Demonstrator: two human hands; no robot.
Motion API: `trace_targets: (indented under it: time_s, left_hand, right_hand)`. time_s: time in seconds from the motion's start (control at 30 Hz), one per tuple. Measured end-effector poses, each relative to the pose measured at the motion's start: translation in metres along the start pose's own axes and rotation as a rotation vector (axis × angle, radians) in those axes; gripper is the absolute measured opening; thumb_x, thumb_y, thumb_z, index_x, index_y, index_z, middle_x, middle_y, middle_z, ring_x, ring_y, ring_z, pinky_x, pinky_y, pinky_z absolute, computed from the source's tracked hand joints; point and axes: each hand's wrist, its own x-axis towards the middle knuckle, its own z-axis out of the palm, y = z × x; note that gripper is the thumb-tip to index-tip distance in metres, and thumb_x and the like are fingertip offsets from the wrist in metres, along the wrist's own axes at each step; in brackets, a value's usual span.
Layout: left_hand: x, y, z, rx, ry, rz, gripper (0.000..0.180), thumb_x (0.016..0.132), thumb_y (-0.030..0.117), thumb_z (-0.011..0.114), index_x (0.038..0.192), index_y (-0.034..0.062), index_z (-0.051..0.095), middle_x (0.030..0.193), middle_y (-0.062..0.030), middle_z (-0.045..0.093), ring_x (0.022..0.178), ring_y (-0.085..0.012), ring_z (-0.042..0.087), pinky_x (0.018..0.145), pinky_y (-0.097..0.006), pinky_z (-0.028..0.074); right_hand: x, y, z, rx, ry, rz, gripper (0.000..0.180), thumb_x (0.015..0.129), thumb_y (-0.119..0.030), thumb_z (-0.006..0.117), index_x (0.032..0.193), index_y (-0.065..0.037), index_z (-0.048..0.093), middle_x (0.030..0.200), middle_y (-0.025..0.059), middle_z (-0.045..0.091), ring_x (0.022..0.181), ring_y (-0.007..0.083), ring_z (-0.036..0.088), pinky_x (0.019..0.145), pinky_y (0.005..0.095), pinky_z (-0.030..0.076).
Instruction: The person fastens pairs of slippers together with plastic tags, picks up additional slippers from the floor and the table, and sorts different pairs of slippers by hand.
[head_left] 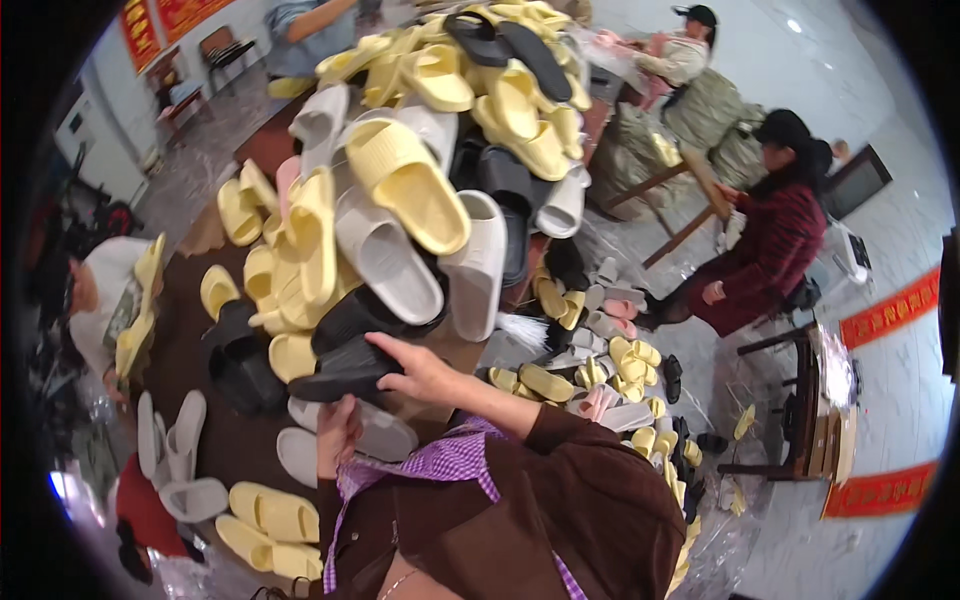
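Observation:
Close in front of me, a black slipper (345,374) is held level between both hands. My right hand (418,370) closes on one end of it, thumb and fingers on either side. My left hand (340,428) grips its lower edge from below, fingers curled. Grey slippers (385,432) lie on the brown table (235,450) just under my hands. Another black slipper (248,372) rests to the left. Beyond my hands rises a tall heap with a large yellow slipper (408,185), a grey slipper (388,255) and a white slipper (474,265) on its near side.
Grey slippers (172,440) and yellow slippers (268,512) sit at the table's left and near edges. More slippers (630,365) cover the floor at right. Co-workers include one in dark red (760,250) and one holding yellow slippers (105,300). Large sacks (700,115) stand behind.

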Motion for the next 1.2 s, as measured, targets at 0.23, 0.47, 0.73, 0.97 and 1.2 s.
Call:
trace_targets:
  time_s: [0.23,0.47,0.73,0.97,1.2]
  left_hand:
    - [0.002,-0.017,0.016,-0.419,0.026,0.051,0.017,0.087,0.021,0.062,0.096,0.0121,0.05,0.064,0.0049,0.043,0.044,-0.0067,0.032,0.042,-0.024,0.03]
    - [0.003,-0.012,0.0,-0.594,-0.018,-0.039,0.021,0.087,0.028,0.062,0.097,0.013,0.051,0.076,0.0031,0.056,0.041,-0.0058,0.032,0.041,-0.022,0.028]
    - [0.012,-0.032,-0.023,-0.771,-0.076,-0.051,0.026,0.09,0.035,0.055,0.103,0.0125,0.055,0.097,-0.0022,0.063,0.041,-0.006,0.032,0.042,-0.023,0.028]
    - [0.01,-0.033,-0.027,-0.815,-0.077,-0.049,0.027,0.091,0.036,0.052,0.104,0.0122,0.056,0.098,-0.0023,0.062,0.043,-0.0065,0.032,0.045,-0.024,0.03]
    - [0.008,-0.03,-0.027,-0.812,-0.035,-0.064,0.027,0.091,0.036,0.052,0.104,0.0126,0.056,0.099,-0.0016,0.062,0.045,-0.007,0.033,0.046,-0.024,0.031]
  right_hand:
    - [0.007,-0.003,-0.008,0.004,-0.101,0.08,0.068,0.074,-0.014,0.071,0.132,-0.004,0.038,0.11,0.0191,0.057,0.096,0.0256,0.058,0.084,0.0341,0.046]
    - [0.022,0.014,-0.102,-0.498,0.565,0.109,0.058,0.074,-0.011,0.071,0.124,0.001,0.045,0.121,0.0137,0.049,0.108,0.0245,0.049,0.088,0.0325,0.042]
    - [0.002,0.078,-0.148,-0.547,0.719,0.299,0.067,0.072,-0.017,0.073,0.126,0.006,0.041,0.115,0.0198,0.053,0.105,0.0289,0.051,0.089,0.035,0.042]
    - [0.001,0.086,-0.137,-0.282,0.695,0.371,0.065,0.075,-0.016,0.071,0.127,0.007,0.04,0.111,0.0143,0.055,0.097,0.0192,0.054,0.085,0.0295,0.043]
    - [0.034,0.056,-0.134,-0.276,0.75,0.297,0.059,0.074,-0.014,0.07,0.122,0.006,0.043,0.11,0.0136,0.055,0.095,0.0184,0.054,0.083,0.0298,0.044]
